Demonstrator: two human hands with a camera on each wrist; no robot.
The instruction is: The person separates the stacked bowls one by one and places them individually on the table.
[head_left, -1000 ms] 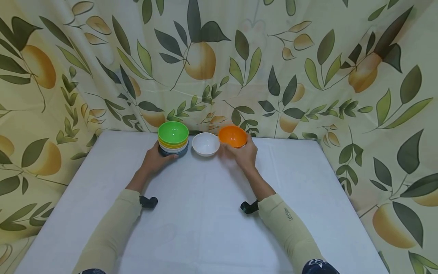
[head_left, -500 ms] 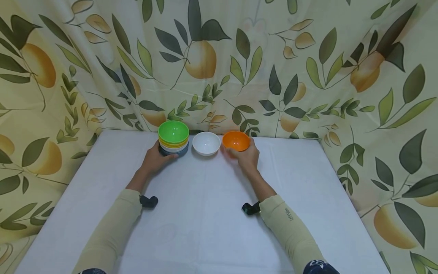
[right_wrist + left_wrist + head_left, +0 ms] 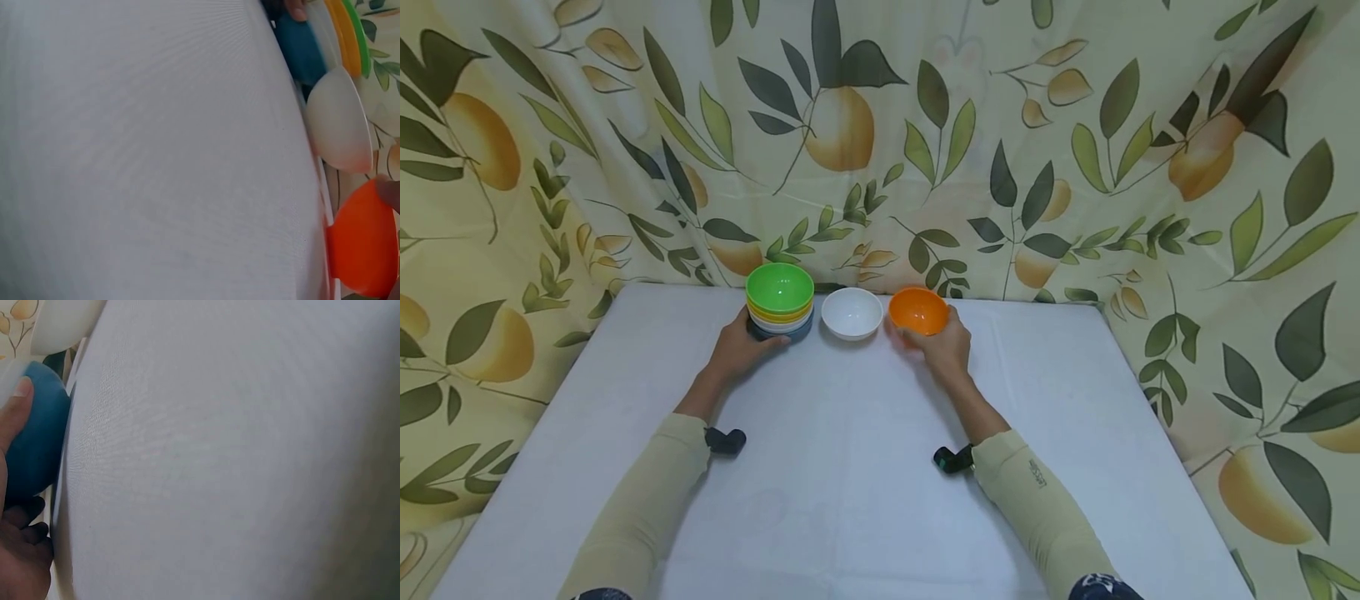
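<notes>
My left hand [image 3: 736, 348] holds the blue bowl [image 3: 39, 440] at the base of a nested stack, its thumb along the near side. Above that bowl sit a white one, yellow ones and a green bowl [image 3: 779, 288] on top. A separate white bowl [image 3: 852, 315] stands upright just right of the stack, touched by neither hand. Farther right, my right hand [image 3: 950, 350] grips an orange bowl [image 3: 918, 312] by its side, thumb at the front. Its base appears to sit on the table in the right wrist view. The fingers behind both held bowls are mostly hidden.
A white cloth covers the table [image 3: 842, 467], and the bowls line up near its far edge. Behind that edge hangs a curtain [image 3: 1000, 125] printed with fruit and leaves. A small black camera [image 3: 726, 442] is strapped at each wrist.
The orange bowl has moved slightly right and nearer in my right hand, widening the gap to the single white bowl. My left hand and the stack have stayed in place.
</notes>
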